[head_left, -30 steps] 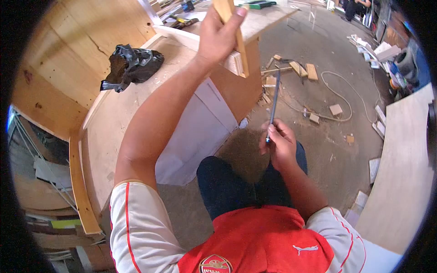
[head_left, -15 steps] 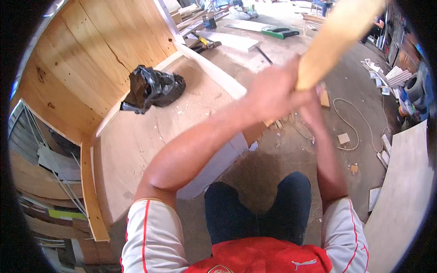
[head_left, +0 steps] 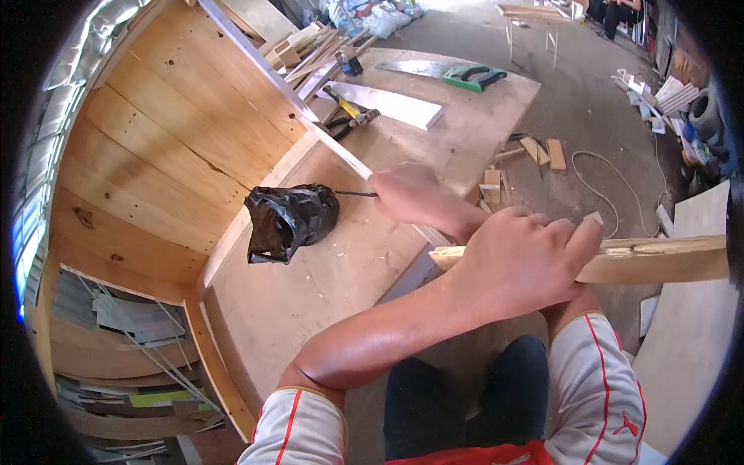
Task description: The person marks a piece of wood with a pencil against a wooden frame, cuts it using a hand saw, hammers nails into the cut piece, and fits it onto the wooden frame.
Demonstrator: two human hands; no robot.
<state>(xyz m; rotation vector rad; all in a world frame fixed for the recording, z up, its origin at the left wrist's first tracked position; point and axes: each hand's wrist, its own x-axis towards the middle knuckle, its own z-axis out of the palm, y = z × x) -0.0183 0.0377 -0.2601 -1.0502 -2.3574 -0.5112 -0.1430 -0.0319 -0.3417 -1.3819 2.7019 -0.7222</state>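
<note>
My left hand is wrapped around a wooden strip, which extends to the right with a rough, splintered top edge. Crossing beneath it, my right arm reaches left, and my right hand is closed on a thin dark rod. Its far end meets or overlaps the edge of a black plastic bag; whether they touch I cannot tell. The bag stands with its mouth open on a plywood panel, against the plank side of a wooden frame.
A hammer, a green-handled handsaw and a white board lie on the panel beyond. Wood offcuts and a cord are on the floor. At the right leans a large pale board. A person sits far back.
The wooden strip has swung down from upright to nearly level, pointing right. My right hand has moved left toward the bag with the rod. My view has shifted.
</note>
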